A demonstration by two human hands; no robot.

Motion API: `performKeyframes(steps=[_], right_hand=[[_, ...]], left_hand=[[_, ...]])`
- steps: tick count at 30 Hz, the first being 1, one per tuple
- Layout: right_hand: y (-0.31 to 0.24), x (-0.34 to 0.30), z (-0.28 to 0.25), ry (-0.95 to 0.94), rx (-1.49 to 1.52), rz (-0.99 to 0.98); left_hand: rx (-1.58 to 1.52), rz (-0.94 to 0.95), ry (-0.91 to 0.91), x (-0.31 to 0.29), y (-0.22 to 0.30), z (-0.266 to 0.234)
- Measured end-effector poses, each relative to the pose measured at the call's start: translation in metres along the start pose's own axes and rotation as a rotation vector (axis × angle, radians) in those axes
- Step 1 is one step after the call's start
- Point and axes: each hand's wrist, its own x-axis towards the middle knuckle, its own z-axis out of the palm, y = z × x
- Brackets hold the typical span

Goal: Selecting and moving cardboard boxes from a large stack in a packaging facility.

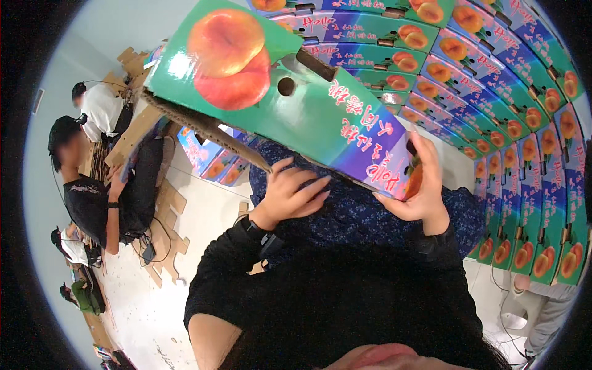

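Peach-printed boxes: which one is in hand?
The tilted box nearest the camera, its purple end gripped by the right hand; the other boxes sit in stacks or groups farther off.

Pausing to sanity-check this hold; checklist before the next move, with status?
1. Right hand gripping the box: ok, thumb and fingers at its end.
2. Left hand gripping: cannot tell; it is at the lower edge.
3. Box square to the person: not ok, slanted across the view.
4. Box contents: cannot tell, interior hidden.
5. Co-worker in black clear of the box: ok, apart at left.
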Motion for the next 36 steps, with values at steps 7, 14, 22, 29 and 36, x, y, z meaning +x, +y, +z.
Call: performKeyframes(steps=[7, 14, 22, 29, 36], right_hand=[[-0.014, -0.010, -0.026, 0.176, 0.255, 0.091], [-0.040, -0.031, -0.037, 0.431, 0.417, 0.389], [-0.011, -0.100, -0.046, 0.595, 0.630, 0.679], [-0.010, -0.100, -0.049, 0.304, 0.658, 0.881], [0.024, -0.074, -0.094, 0.046, 0.363, 0.688]], left_hand=[[0.049, -0.167, 0.529, -0.025, -0.020, 0.013], [-1.090, -0.803, -0.133, -0.014, -0.023, 0.034], [-1.615, -0.836, -0.222, 0.021, -0.018, 0.040], [-1.657, -0.933, -0.128, 0.008, -0.015, 0.060], [-1.558, -0.905, -0.153, 0.001, -0.020, 0.063]])
